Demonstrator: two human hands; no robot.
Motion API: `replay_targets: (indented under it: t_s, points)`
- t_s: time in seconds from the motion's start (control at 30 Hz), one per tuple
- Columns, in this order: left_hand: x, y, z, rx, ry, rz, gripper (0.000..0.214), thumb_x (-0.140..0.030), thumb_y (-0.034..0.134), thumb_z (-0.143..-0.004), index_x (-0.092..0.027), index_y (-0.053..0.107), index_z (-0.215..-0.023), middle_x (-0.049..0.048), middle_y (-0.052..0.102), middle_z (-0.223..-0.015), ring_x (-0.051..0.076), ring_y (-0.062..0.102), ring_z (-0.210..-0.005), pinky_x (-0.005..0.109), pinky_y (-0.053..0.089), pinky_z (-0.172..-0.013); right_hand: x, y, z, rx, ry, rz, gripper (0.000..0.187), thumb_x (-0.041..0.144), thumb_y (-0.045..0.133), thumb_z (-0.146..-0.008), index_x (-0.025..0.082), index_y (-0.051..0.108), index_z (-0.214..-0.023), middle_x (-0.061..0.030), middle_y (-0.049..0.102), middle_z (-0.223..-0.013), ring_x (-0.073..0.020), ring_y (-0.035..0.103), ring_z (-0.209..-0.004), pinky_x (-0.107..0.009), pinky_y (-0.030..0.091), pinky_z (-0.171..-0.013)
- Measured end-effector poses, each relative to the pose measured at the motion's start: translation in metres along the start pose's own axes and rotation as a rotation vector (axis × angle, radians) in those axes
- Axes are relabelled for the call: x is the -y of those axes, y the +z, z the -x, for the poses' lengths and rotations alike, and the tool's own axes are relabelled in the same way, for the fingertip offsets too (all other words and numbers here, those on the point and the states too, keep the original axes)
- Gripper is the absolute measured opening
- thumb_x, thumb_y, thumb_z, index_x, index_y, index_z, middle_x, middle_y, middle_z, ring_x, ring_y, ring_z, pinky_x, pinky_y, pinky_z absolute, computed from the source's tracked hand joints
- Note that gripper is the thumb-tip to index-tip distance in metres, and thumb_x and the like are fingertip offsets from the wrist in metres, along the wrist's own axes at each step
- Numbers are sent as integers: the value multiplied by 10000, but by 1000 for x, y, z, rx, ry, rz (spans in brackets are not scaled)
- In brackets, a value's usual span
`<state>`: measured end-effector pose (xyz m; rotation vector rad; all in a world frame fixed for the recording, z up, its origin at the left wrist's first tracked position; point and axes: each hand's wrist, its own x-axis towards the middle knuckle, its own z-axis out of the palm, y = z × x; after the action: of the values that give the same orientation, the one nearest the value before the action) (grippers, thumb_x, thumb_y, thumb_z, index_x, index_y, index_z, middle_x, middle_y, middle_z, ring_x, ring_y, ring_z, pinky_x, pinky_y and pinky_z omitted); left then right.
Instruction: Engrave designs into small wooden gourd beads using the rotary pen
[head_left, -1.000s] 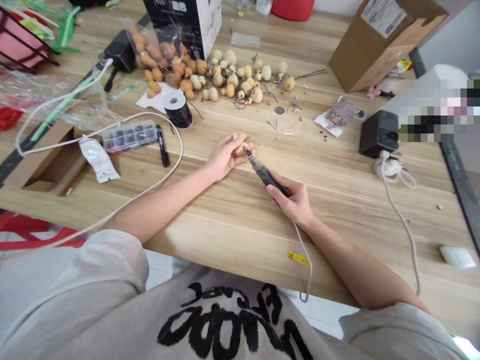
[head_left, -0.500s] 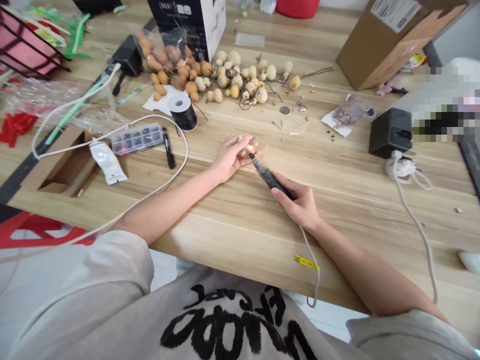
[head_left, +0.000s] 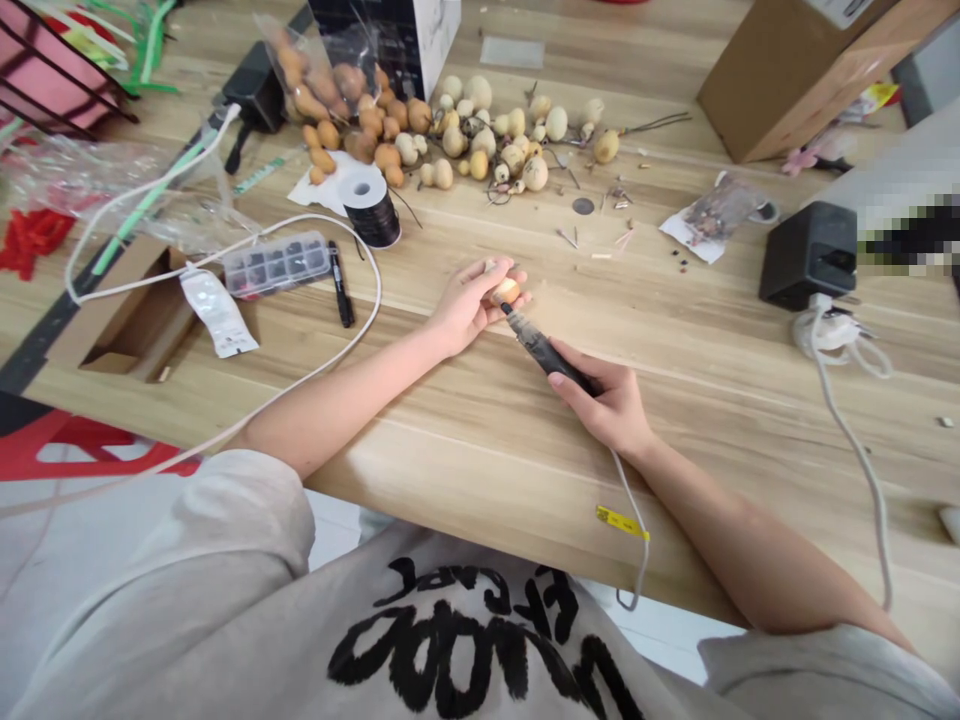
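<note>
My left hand [head_left: 469, 310] rests on the wooden table [head_left: 465, 440] and holds a small pale dried gourd [head_left: 506, 291] in its fingertips. My right hand [head_left: 604, 400] grips a dark rotary engraving pen [head_left: 544, 350] like a pencil. The pen's tip sits at the gourd's lower edge, touching or almost touching it. A white cord [head_left: 630, 500] runs from the pen past my right wrist and over the table edge.
A heap of dried gourds [head_left: 480, 140] and a bag of orange gourds [head_left: 322, 100] lie ahead. Nearby are a black thread spool [head_left: 371, 212], a compartment box [head_left: 276, 265], a black marker [head_left: 341, 285], a black power unit [head_left: 808, 255] and a cardboard box [head_left: 795, 70].
The whole scene has shifted right and up in the view as my head turned. My hands stay together, with the pen tip still at the gourd.
</note>
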<state>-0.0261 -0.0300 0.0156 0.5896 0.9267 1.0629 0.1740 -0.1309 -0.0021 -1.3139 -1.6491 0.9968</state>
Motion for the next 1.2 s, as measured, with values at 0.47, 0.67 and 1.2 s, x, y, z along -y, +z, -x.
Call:
replay_targets:
  t_s: [0.47, 0.67, 1.2]
  points:
    - [-1, 1, 1, -8, -1, 5, 263, -363, 746, -838, -180, 620, -978, 24, 743, -898, 169, 726, -1045, 363, 526, -1054, 1, 0, 0, -28, 14, 18, 507, 442, 656, -876, 159, 702, -1293, -90, 791, -988, -277, 752, -900, -382, 618, -741]
    - [-1, 2, 1, -1, -4, -2, 266, -383, 732, -849, -168, 610, -948, 40, 743, -903, 196, 721, -1076, 377, 529, -1055, 0, 0, 2, -41, 18, 27, 515, 435, 656, -875, 156, 692, -1306, -65, 776, -866, -234, 730, -725, -366, 603, -654]
    - [-1, 0, 1, 30, 2, 5, 269, -362, 755, -829, -171, 591, -923, 14, 726, -845, 173, 723, -1056, 370, 531, -1052, 2, -1, 2, -21, -33, 48, 484, 407, 670, -870, 154, 710, -1281, -102, 788, -1055, -271, 756, -889, -399, 614, -800]
